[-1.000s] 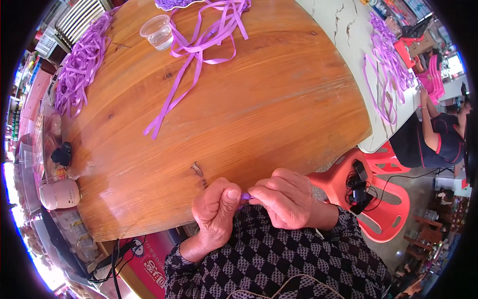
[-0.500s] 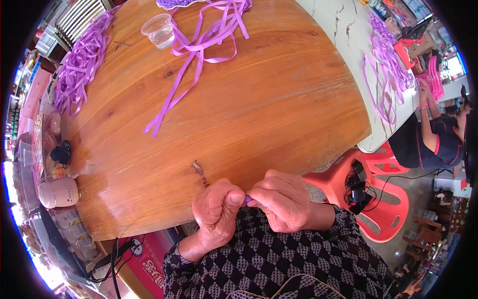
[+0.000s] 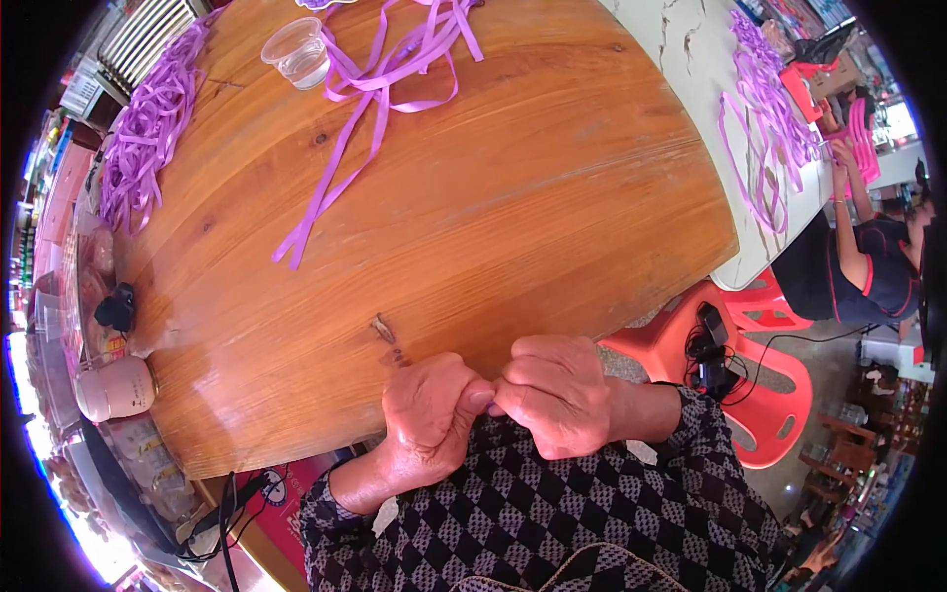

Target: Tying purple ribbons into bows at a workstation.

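Purple piece (image 3: 494, 407), left hand (image 3: 432, 409) curled, pinching it, right hand (image 3: 555, 397) likewise

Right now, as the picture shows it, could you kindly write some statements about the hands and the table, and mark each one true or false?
1. A small purple thing shows between the left hand and the right hand. True.
2. Both hands are spread flat. False: both are curled.
3. The clear cup stands on the wooden table. True.
4. The ribbon beside the clear cup is green. False: it is purple.
5. The red stool is to the left of the hands. False: it is to their right.
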### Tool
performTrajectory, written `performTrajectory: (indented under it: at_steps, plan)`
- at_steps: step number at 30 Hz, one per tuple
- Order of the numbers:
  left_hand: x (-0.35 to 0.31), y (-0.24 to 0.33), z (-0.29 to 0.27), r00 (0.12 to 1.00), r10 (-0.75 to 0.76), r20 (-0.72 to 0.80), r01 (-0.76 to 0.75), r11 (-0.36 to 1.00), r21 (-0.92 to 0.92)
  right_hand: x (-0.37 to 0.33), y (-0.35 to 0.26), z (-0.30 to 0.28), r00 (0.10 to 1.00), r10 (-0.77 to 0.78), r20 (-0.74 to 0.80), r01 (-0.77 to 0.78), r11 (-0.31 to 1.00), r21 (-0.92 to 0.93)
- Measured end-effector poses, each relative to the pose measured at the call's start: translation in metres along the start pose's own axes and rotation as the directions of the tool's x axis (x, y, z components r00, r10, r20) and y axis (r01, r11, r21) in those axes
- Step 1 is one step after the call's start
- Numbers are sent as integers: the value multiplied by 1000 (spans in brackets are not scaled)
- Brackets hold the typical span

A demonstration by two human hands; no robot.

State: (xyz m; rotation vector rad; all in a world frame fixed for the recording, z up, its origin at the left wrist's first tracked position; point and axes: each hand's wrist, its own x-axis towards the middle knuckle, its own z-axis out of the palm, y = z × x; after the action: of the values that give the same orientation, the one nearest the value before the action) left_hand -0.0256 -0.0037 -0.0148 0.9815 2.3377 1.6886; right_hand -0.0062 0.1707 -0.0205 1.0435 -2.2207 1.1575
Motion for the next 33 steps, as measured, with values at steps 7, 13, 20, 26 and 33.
performTrajectory:
  at_steps: [7,13,20,26,33]
  plan:
    - [4,16,-1,909,-411,-64,317,785,-532,5,3,5,979,-13,-204,1,998,-57]
    - [-2,9,-5,919,-389,67,361,758,-543,2,5,2,985,29,-167,-36,999,-34]
    - [-2,13,-8,902,-424,78,414,802,-431,-3,8,3,976,157,-150,-150,987,56]
    - [-4,10,-4,988,-73,-134,87,991,104,-3,6,5,970,188,-151,-171,978,121]
    - [-5,4,2,965,155,-213,-80,942,325,-4,6,7,956,244,-164,-203,951,233]
